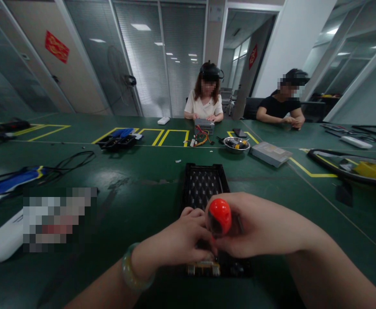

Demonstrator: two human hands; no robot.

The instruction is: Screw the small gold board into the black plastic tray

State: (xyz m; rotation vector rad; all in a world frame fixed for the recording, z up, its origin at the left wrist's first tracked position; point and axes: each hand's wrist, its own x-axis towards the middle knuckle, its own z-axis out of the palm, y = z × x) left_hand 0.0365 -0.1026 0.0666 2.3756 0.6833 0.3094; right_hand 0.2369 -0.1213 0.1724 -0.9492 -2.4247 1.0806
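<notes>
My right hand [255, 221] is wrapped round a screwdriver [221, 214] with a red and black handle. The round handle end faces me, and its tip is hidden by my fingers. Close beside it, my left hand [186, 236] has its fingers curled together near the lower end of the screwdriver; what they pinch is hidden. Below both hands lies an open black casing [203, 180] with a patterned inside. At its near end a circuit board [203, 268] with metal connectors shows. A green bangle [132, 268] circles my left wrist.
On the green table [149, 171] stand a metal bowl [236, 150] of small parts, a grey metal box [270, 153] and a black tray [118, 140]. Across it, one person [203, 101] handles a power supply with coloured wires [203, 126]; another person [282, 105] sits to the right.
</notes>
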